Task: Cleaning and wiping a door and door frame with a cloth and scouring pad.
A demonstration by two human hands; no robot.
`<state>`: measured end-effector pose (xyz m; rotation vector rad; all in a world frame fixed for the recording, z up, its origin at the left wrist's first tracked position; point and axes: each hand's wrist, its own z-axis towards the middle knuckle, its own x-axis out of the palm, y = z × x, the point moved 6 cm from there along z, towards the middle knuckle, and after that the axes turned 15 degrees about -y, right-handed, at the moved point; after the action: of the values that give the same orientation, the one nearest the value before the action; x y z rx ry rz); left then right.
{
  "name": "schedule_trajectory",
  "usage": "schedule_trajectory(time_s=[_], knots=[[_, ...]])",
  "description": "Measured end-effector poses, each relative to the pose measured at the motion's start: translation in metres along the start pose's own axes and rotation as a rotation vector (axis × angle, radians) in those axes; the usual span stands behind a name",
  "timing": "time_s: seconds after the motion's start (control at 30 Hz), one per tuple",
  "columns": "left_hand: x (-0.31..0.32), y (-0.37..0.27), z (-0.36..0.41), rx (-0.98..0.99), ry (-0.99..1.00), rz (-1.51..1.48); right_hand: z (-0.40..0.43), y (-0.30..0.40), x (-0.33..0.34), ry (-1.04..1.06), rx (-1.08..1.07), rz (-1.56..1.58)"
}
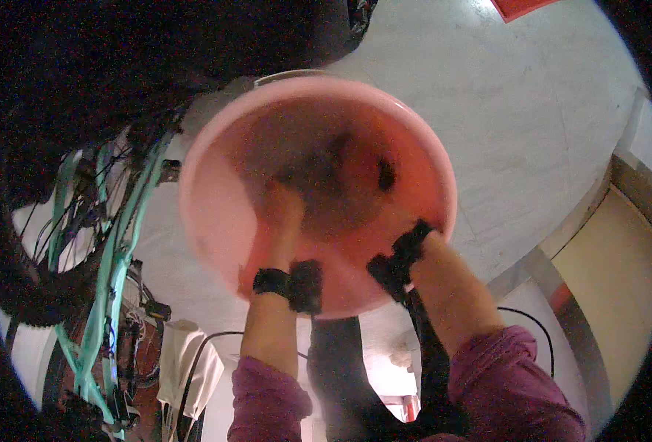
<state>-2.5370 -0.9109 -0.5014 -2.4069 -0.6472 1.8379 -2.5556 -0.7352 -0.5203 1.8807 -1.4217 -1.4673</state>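
Observation:
A wide pink plastic basin [215, 204] takes up the middle of the view, directly before me. Both of my forearms reach over its near rim. My left hand [286, 201] is down inside, beside a blurred dark mass [331, 182] that looks like wet cloth or murky water; I cannot tell which. Its fingers disappear into the dark area. My right hand [400, 212] is inside near the right wall, blurred. A small black patch [385, 174] shows just beyond it. Whether either hand grips anything is hidden. Black bands with small boxes [305, 284] circle both wrists.
On the left stands a bicycle with a turquoise frame [113, 265] and dark cables. A pale cloth or bag [190, 367] hangs near it. Pale floor [525, 127] stretches to the right, towards a wall base [572, 326]. A red object [522, 6] lies at the top edge.

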Motion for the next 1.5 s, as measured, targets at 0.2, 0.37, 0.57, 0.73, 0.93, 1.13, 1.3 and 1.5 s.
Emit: schedule_trajectory(time_s=[0.2,0.37,0.57,0.73,0.93,1.13,1.3,1.5], knots=[[0.064,0.014,-0.019,-0.038,0.032,-0.009,-0.023,-0.025,-0.002,0.022,0.055,-0.042],[0.058,0.066,0.003,0.002,-0.136,0.116,0.013,-0.02,-0.002,0.035,0.111,0.065],[-0.005,0.025,-0.021,-0.289,0.374,-0.295,-0.047,0.037,0.005,0.302,0.336,0.377],[-0.073,-0.018,-0.065,-1.396,0.567,-1.774,-0.123,0.175,-0.035,0.06,-0.683,-0.096],[-0.078,-0.013,-0.077,-1.236,0.413,-1.504,-0.07,0.135,0.023,0.263,0.02,-0.039],[-0.035,-0.002,-0.003,-0.594,0.148,-0.742,-0.006,0.045,0.037,0.083,0.07,0.08],[0.005,0.007,0.006,-0.28,0.144,-0.243,0.037,0.007,-0.018,-0.216,-0.066,-0.216],[-0.009,-0.002,-0.031,-0.389,0.25,-0.451,0.022,0.017,-0.021,-0.102,0.053,-0.066]])
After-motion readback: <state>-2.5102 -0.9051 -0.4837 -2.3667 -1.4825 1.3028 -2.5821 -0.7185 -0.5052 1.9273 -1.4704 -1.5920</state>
